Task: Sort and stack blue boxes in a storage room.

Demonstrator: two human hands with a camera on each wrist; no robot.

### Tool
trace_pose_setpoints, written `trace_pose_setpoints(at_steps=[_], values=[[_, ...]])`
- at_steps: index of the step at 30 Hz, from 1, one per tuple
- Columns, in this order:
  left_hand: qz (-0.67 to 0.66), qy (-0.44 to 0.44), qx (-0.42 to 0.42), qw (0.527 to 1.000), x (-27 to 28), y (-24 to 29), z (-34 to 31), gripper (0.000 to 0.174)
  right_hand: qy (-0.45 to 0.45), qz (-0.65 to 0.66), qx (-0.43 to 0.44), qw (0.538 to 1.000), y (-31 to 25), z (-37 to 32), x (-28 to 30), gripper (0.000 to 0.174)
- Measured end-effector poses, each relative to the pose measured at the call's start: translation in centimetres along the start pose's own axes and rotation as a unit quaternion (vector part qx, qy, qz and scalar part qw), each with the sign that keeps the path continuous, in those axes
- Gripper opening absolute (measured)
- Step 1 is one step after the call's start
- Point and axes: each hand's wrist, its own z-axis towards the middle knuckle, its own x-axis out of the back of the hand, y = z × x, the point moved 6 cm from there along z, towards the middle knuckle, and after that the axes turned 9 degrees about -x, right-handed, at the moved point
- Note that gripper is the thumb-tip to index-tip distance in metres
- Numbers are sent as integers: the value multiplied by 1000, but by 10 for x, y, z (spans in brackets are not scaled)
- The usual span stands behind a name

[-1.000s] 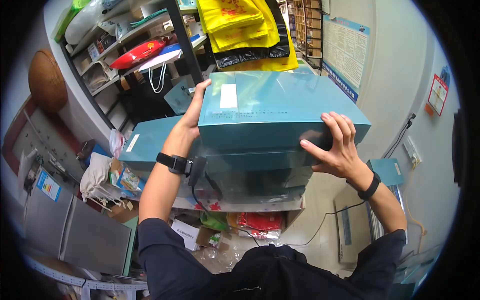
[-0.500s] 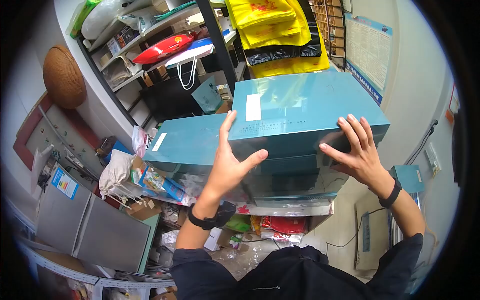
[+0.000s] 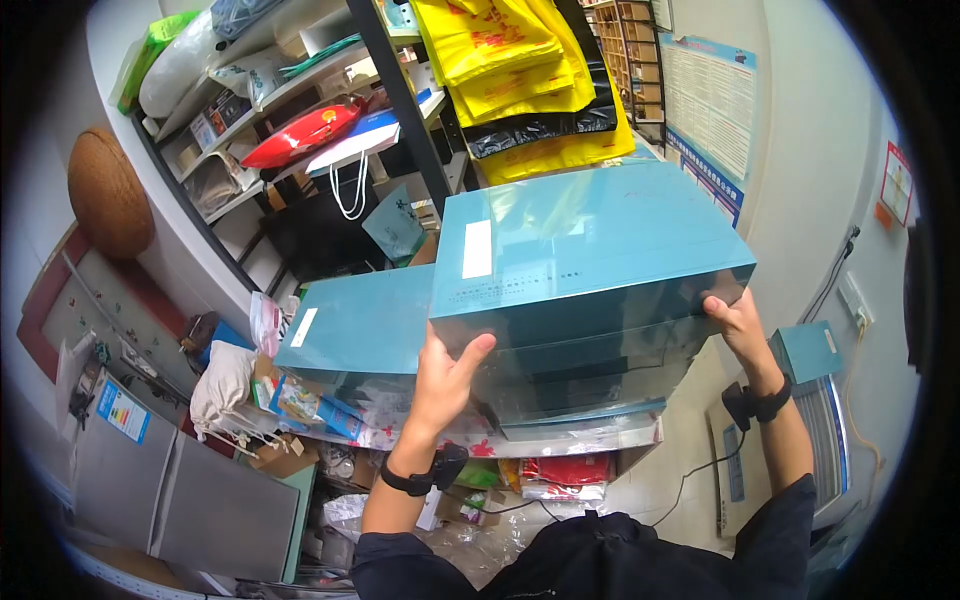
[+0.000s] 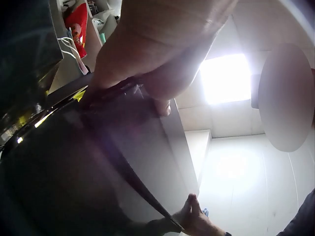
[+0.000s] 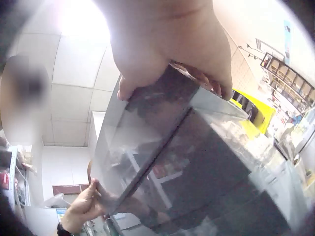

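A glossy teal box [image 3: 610, 235] with a white label [image 3: 478, 249] on its lid tops a stack of similar boxes [image 3: 590, 375]. My left hand [image 3: 441, 385] grips its near left corner, thumb on the front face and fingers around the side. At the near right corner my right hand [image 3: 742, 328] holds the same box, thumb on the front face. In the right wrist view, fingers [image 5: 211, 84] of that hand wrap the side of the corner; a seam runs below the top box. The left fingers are largely hidden in the head view.
Another teal box [image 3: 360, 320] lies left of the stack. Yellow bags [image 3: 520, 70] hang behind, beside a loaded shelf rack [image 3: 410, 110]. A small teal box [image 3: 806, 350] stands at the right near the wall. A cable [image 3: 690, 480] trails across the floor.
My left hand has moved from the box's left side to its near left corner. The right hand has slid from the top front edge to the near right corner. The head view has shifted.
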Motion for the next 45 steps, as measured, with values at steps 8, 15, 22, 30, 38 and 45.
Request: trace_pose_setpoints(at_steps=[8, 15, 22, 30, 38, 45], values=[[128, -11, 60, 990, 14, -2, 0, 65, -9, -28, -25, 999, -11, 1, -25, 58], [412, -49, -82, 906, 20, -11, -21, 60, 29, -118, -44, 992, 36, -17, -12, 40], [404, -91, 12, 910, 27, -27, -24, 58, 62, -244, 20, 968, 10, -25, -24, 42], [291, 165, -224, 915, -45, 34, -74, 67, 123, -216, 152, 957, 65, -94, 1, 46], [-136, -252, -7, 958, -322, -56, -138, 14, 317, -1, -205, 926, 254, -228, 189, 25], [-175, -346, 270, 881, -664, -153, -130, 21, 343, 165, -318, 868, 389, -302, 317, 22]])
